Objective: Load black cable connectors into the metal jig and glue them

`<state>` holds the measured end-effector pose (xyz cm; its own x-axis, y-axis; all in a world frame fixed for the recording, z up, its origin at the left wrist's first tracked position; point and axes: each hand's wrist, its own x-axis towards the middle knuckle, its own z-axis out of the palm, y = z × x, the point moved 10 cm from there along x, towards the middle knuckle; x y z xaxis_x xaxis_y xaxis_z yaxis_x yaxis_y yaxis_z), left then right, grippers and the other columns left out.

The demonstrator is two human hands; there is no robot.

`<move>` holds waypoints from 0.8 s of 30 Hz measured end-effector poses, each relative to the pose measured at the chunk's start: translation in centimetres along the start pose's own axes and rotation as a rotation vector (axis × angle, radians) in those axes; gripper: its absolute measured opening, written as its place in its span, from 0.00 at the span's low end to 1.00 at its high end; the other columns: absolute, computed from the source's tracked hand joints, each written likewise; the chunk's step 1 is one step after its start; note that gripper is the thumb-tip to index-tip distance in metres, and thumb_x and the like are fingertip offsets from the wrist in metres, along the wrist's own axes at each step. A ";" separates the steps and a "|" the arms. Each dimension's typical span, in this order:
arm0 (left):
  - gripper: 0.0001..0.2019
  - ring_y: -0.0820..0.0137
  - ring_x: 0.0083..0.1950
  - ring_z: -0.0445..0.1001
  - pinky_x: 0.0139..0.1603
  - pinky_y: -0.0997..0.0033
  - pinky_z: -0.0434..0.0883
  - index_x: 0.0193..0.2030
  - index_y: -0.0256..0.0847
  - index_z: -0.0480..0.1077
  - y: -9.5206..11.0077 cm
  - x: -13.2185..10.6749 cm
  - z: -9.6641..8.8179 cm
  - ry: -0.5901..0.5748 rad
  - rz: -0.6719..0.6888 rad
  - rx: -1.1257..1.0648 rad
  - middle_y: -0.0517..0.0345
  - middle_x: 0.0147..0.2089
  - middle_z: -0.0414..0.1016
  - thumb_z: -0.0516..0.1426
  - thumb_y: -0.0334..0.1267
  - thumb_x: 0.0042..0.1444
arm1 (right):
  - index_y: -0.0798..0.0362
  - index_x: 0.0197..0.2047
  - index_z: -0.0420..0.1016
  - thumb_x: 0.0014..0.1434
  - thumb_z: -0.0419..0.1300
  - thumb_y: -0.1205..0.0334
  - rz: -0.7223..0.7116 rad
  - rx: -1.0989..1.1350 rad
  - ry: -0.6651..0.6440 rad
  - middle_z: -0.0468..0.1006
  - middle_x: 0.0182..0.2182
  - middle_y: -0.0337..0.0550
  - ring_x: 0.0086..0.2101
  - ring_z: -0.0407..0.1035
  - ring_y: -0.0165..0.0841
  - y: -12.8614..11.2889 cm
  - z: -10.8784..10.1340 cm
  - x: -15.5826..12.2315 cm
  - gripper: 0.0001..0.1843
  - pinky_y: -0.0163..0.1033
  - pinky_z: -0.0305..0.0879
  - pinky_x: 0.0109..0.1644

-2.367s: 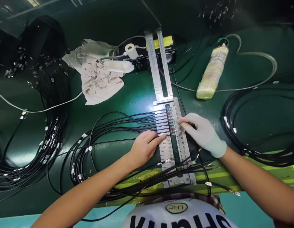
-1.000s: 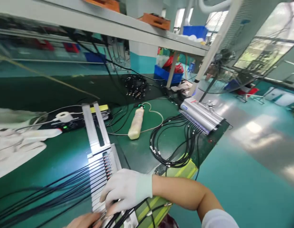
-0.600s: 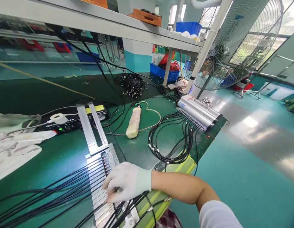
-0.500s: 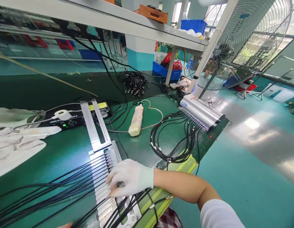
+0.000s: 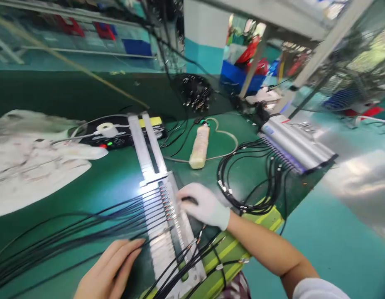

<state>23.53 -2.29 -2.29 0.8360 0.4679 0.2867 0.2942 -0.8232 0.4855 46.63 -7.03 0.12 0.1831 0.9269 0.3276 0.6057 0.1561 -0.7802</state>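
Observation:
My bare left hand (image 5: 109,270) is at the lower left, its fingers closed on a black cable (image 5: 156,237) that runs to the slotted metal fixture (image 5: 159,249). White-gloved, my right hand (image 5: 204,205) rests at the fixture's right edge with fingers curled. A dark spot shows between its thumb and fingers; I cannot make out what it is. Several black cables (image 5: 117,220) lie side by side in the fixture's upper slots, their bare tips in a row. More loose black cables (image 5: 180,274) cross its lower end.
Behind the fixture stands a black control box (image 5: 120,139) with lit lights. A wrapped bottle (image 5: 200,145) and a coil of black cables (image 5: 242,199) lie to the right. Farther right is a silver clamp-like unit (image 5: 298,141). White cloth (image 5: 33,162) covers the left side.
My left hand has come into view from the lower edge, at the cable. My right hand has moved off the cables to the fixture's right side. The view has shifted.

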 end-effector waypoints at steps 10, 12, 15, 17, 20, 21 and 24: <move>0.21 0.70 0.40 0.66 0.38 0.72 0.68 0.64 0.42 0.65 0.6 0.7 3.0 -0.205 0.011 -0.060 0.53 0.41 0.65 0.48 0.27 0.67 | 0.47 0.47 0.77 0.67 0.58 0.61 0.173 0.087 -0.079 0.78 0.45 0.40 0.48 0.71 0.36 3.1 2.0 0.5 0.08 0.46 0.67 0.57; 0.21 0.70 0.40 0.65 0.38 0.72 0.68 0.64 0.41 0.65 0.6 0.7 3.0 -0.210 0.016 -0.061 0.53 0.42 0.65 0.49 0.26 0.66 | 0.46 0.47 0.77 0.67 0.57 0.61 0.185 0.072 -0.082 0.78 0.45 0.40 0.48 0.71 0.36 3.0 2.1 0.5 0.08 0.47 0.67 0.56; 0.22 0.70 0.40 0.66 0.39 0.72 0.68 0.65 0.41 0.65 0.3 0.9 2.7 -0.214 0.002 -0.094 0.52 0.42 0.65 0.49 0.26 0.66 | 0.47 0.47 0.77 0.67 0.57 0.61 0.195 0.062 -0.082 0.78 0.46 0.40 0.48 0.71 0.37 3.1 2.1 0.5 0.08 0.48 0.67 0.56; 0.21 0.70 0.40 0.66 0.39 0.72 0.68 0.65 0.41 0.64 0.1 1.2 2.4 -0.200 -0.012 -0.106 0.53 0.42 0.65 0.50 0.26 0.66 | 0.47 0.47 0.77 0.67 0.57 0.61 0.196 0.059 -0.086 0.78 0.45 0.41 0.48 0.71 0.37 3.1 2.1 0.6 0.08 0.48 0.68 0.56; 0.21 0.71 0.39 0.65 0.38 0.73 0.67 0.64 0.40 0.64 0.2 1.8 2.2 -0.187 0.005 -0.057 0.53 0.42 0.65 0.49 0.26 0.66 | 0.48 0.47 0.77 0.67 0.57 0.62 0.197 0.056 -0.097 0.78 0.45 0.41 0.48 0.71 0.36 3.2 2.2 0.7 0.08 0.47 0.68 0.56; 0.21 0.71 0.39 0.65 0.37 0.73 0.67 0.64 0.39 0.64 0.3 1.9 2.2 -0.188 0.025 -0.029 0.53 0.42 0.65 0.49 0.26 0.66 | 0.48 0.46 0.77 0.67 0.57 0.62 0.196 0.053 -0.098 0.78 0.45 0.41 0.48 0.71 0.36 3.2 2.2 0.7 0.08 0.47 0.68 0.56; 0.20 0.71 0.37 0.64 0.35 0.74 0.66 0.63 0.38 0.64 0.8 2.4 2.2 -0.193 0.084 0.047 0.52 0.42 0.66 0.49 0.25 0.66 | 0.48 0.46 0.77 0.67 0.57 0.62 0.188 0.043 -0.098 0.78 0.44 0.41 0.47 0.71 0.37 3.2 2.2 0.8 0.08 0.48 0.68 0.55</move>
<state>26.82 -2.54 -2.96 0.9302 0.3308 0.1590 0.2376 -0.8730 0.4260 46.98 -5.01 -3.26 0.2117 0.9696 0.1225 0.5343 -0.0099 -0.8452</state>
